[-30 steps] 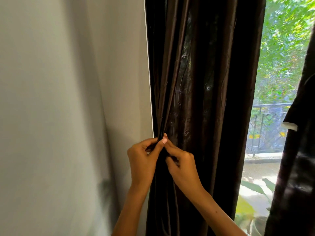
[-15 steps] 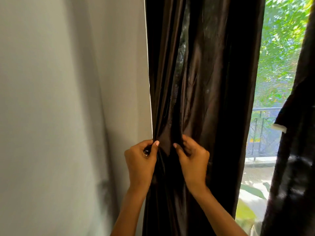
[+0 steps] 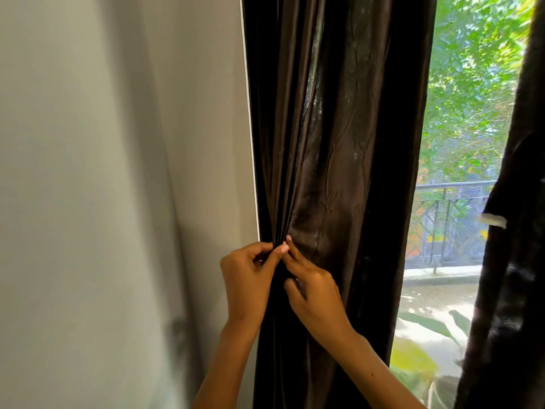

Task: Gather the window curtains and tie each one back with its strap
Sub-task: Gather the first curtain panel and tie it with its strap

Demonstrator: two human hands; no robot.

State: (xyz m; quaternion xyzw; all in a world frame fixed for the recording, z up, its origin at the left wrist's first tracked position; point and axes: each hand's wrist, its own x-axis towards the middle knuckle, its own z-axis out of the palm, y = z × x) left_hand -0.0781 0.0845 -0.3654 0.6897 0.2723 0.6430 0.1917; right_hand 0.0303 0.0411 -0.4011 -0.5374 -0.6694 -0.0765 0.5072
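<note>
Item: dark curtain (image 3: 333, 172), hanging lengthwise just ahead of me, beside the wall (image 3: 118, 172). My left hand (image 3: 246, 286) and right hand (image 3: 317, 296) are both pinching its gathered folds, fingertips meeting. Strap: I am not making it out among the dark cloth. Second curtain (image 3: 513, 290): cut off at right.

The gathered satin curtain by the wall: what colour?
Dark brown curtain, glossy, with faint embroidered wavy lines; head view.

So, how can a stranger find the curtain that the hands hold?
Start at the grey wall. The curtain hangs right beside it. Both hands, left and right, pinch its folds; the other curtain, at the far right, hangs untouched.
</note>
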